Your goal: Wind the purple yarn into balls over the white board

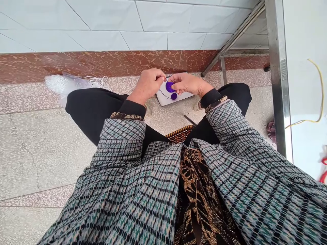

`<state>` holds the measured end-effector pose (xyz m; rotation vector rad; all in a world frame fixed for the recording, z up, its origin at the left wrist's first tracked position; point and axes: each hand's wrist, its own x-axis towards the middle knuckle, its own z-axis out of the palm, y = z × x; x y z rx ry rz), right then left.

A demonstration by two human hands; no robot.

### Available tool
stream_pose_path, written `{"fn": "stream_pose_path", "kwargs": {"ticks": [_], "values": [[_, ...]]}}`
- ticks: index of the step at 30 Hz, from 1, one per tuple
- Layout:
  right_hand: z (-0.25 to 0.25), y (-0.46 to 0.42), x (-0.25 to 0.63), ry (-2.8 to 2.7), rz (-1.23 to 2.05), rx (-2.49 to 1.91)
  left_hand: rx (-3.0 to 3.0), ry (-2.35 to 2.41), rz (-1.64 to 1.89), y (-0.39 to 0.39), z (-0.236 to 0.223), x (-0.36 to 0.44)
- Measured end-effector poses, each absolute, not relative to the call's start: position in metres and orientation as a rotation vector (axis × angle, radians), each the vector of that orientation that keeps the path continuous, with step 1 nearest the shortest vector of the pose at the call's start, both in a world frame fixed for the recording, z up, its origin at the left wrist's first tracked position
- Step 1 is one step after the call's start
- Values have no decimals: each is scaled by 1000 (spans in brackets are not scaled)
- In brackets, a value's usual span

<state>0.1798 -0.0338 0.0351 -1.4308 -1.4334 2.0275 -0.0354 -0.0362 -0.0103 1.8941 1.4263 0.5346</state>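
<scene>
A round purple piece that looks knitted or crocheted point(169, 87) is pinched at its right edge by my right hand point(188, 83), whose fingers are closed. To its left, my left hand point(149, 84) is closed in a pinch on a thin dark strand point(166, 80) running toward the piece's top edge. Whether the strand is yarn or a slim tool, I cannot tell. Below the piece, a smaller dark purple round thing point(174, 96) appears against a white flat board point(167, 101), with a kinked dark thread point(165, 95) trailing left from it.
A metal-framed table point(278, 78) stands at the right, with a yellow cord point(321, 92) on its white top. Clear plastic with white strands point(60, 85) lies on the floor at the left. A woven wicker edge point(180, 133) shows between my legs. A tiled wall point(153, 20) rises ahead.
</scene>
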Motion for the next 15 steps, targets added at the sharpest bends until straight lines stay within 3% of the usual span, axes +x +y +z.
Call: {"fn": "stream_pose_path", "kwargs": {"ticks": [15], "values": [[33, -30, 172, -1121, 1800, -1534, 1977, 1290, 389, -45, -19, -20]]}}
